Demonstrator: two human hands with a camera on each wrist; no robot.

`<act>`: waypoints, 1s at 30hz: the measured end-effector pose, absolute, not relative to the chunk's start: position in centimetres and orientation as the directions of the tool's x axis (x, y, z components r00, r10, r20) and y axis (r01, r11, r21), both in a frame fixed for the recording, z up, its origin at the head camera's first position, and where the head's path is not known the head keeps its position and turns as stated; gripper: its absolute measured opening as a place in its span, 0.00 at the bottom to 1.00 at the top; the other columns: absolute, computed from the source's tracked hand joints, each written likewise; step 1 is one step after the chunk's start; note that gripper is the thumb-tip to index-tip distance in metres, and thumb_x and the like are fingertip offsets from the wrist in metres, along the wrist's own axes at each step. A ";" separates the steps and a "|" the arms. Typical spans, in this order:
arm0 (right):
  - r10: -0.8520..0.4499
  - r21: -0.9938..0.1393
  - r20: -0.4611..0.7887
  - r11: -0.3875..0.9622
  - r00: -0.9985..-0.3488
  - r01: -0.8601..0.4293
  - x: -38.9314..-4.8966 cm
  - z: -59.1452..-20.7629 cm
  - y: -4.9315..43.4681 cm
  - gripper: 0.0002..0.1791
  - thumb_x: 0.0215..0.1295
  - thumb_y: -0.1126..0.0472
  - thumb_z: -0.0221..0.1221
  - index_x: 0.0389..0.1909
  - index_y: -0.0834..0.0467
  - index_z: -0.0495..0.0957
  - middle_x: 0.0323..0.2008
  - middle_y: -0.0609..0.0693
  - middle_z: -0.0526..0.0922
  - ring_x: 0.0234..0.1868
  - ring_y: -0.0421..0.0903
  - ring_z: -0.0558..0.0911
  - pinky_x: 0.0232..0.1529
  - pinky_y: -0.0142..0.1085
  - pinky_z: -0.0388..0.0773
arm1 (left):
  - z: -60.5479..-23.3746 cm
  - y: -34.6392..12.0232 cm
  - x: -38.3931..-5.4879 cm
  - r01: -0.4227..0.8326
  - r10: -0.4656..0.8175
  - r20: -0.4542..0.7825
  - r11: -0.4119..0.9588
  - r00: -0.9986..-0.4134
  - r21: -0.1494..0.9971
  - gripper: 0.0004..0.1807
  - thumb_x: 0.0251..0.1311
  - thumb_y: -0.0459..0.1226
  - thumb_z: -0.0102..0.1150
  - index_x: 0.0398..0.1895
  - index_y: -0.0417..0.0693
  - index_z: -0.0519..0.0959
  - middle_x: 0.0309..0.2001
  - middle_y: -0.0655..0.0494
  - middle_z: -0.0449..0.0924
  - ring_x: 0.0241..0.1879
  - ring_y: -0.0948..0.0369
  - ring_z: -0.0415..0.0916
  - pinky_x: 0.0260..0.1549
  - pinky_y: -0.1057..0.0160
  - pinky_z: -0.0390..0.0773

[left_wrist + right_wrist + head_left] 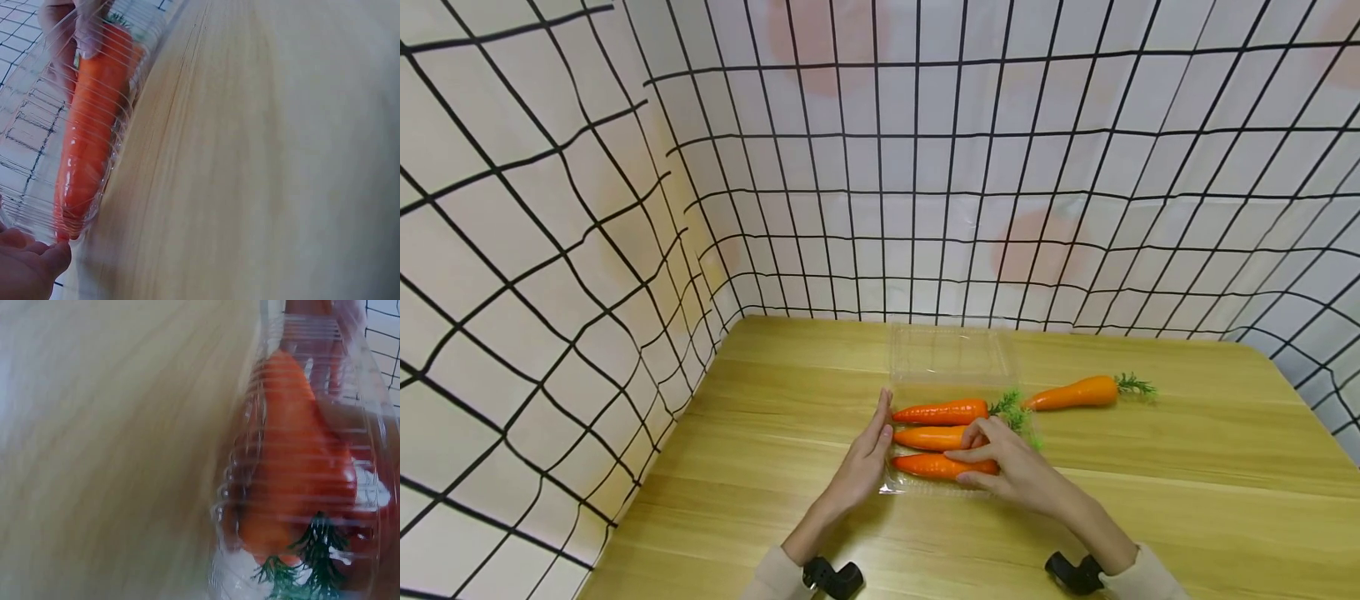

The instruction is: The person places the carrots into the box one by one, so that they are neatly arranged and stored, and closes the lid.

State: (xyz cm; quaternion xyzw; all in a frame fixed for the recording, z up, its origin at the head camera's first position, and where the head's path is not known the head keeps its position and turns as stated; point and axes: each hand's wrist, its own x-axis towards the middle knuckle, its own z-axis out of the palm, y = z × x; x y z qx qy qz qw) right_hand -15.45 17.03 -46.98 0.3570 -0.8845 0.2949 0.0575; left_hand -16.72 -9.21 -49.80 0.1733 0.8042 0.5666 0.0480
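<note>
A clear plastic box (891,487) lies unfolded on the table with three toy carrots side by side in its near half: a far carrot (942,412), a middle carrot (925,437) and a near carrot (925,466). Their tips point left and their green tops right. My left hand (859,468) stands on edge along the box's left end, fingers extended. With thumb and fingers, my right hand (1022,468) pinches the near carrot by its thick end. Through the ribbed wall, the left wrist view shows an orange carrot (90,131) with right-hand fingers (89,37) on it.
The box's clear lid (951,354) lies flat behind the carrots. To the right of the box, a fourth carrot (1078,393) rests on the wooden table (1187,500). Black wire grid (955,192) over white sheeting encloses the back and sides.
</note>
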 end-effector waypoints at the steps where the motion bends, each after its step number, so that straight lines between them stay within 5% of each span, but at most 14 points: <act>1: -0.596 -0.486 0.311 0.570 -0.741 -0.663 -15.4 -47.0 17.0 0.17 0.63 0.56 0.71 0.52 0.54 0.89 0.44 0.41 0.77 0.44 0.35 0.68 0.42 0.31 0.70 | -49.8 -9.2 -16.7 0.221 0.332 0.117 0.298 -0.936 0.929 0.32 0.84 0.35 0.31 0.84 0.42 0.38 0.85 0.44 0.39 0.83 0.46 0.43 0.80 0.43 0.46; 16: -0.581 -0.458 0.338 0.586 -0.740 -0.669 -15.0 -47.0 16.7 0.10 0.65 0.57 0.70 0.46 0.53 0.91 0.42 0.40 0.79 0.44 0.36 0.71 0.42 0.33 0.72 | -49.8 -9.3 -16.7 0.227 0.333 0.122 0.297 -0.935 0.927 0.32 0.84 0.34 0.32 0.85 0.43 0.38 0.85 0.45 0.39 0.83 0.46 0.42 0.80 0.42 0.45; 24: -0.565 -0.458 0.317 0.612 -0.762 -0.644 -14.8 -44.9 18.7 0.13 0.72 0.55 0.64 0.54 0.51 0.88 0.50 0.41 0.81 0.50 0.38 0.76 0.42 0.33 0.78 | -49.8 -9.3 -16.7 0.222 0.329 0.112 0.318 -0.938 0.922 0.32 0.84 0.34 0.32 0.84 0.41 0.39 0.85 0.44 0.39 0.83 0.48 0.42 0.81 0.44 0.45; 30: -0.478 -0.513 0.272 0.662 -0.835 -0.546 -15.2 -43.4 21.2 0.17 0.74 0.54 0.62 0.59 0.51 0.85 0.61 0.47 0.79 0.61 0.49 0.78 0.53 0.50 0.83 | -49.7 -9.3 -16.7 0.215 0.325 0.109 0.312 -0.939 0.925 0.32 0.84 0.35 0.32 0.84 0.42 0.39 0.85 0.45 0.39 0.83 0.49 0.42 0.81 0.45 0.46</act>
